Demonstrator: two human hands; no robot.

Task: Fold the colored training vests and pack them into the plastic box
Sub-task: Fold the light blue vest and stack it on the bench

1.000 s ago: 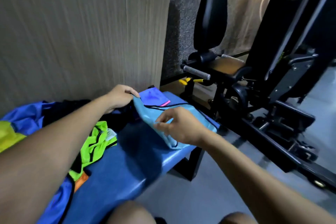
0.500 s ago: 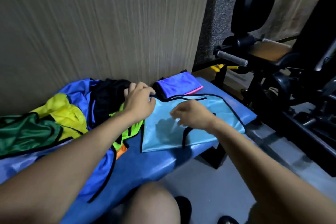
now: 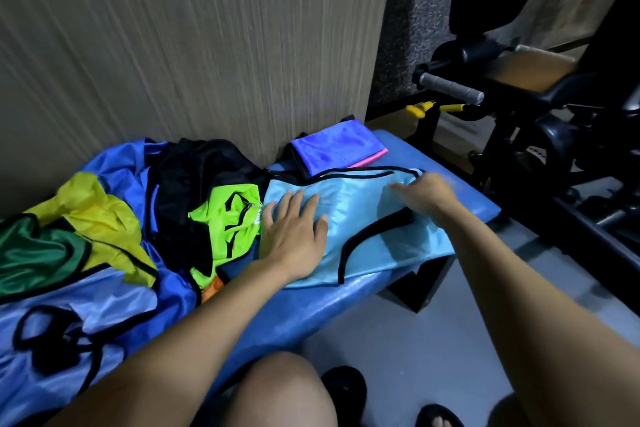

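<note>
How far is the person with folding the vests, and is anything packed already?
Done: a purple vest lies folded on a pink one at the bench's far end. In hand: the left hand and right hand lie flat on the light blue vest, spread out and not yet folded. Left: the loose pile, with the neon green vest, yellow vest and others. No plastic box is in view, so no packing shows.

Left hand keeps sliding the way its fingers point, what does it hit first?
Likely the folded purple vest: the left hand lies flat on the light blue vest, fingers pointing up-right toward it. Depth is unclear.
</note>
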